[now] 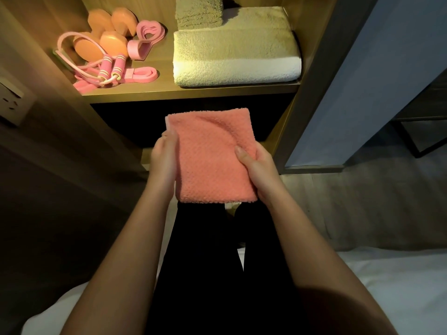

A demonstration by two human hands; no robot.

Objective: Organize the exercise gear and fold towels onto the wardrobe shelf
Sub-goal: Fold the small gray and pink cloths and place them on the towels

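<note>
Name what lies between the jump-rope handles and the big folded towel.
Head view: a flat pink band lies beside the handles, then a bare strip of shelf before the towel.

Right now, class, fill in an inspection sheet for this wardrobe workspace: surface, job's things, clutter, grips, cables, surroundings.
Surface: wooden shelf, lit, gear on the left, towels on the right.
Job's things: orange dumbbells, skipping rope and pink bands on the shelf; small towel on large folded towel; folded pink towel not yet shelved.
Clutter: nothing seen.
Grips: left hand and right hand each hold one side of the pink towel.
Cables: nothing seen.
Surroundings: wall socket left, white bed below.
</note>
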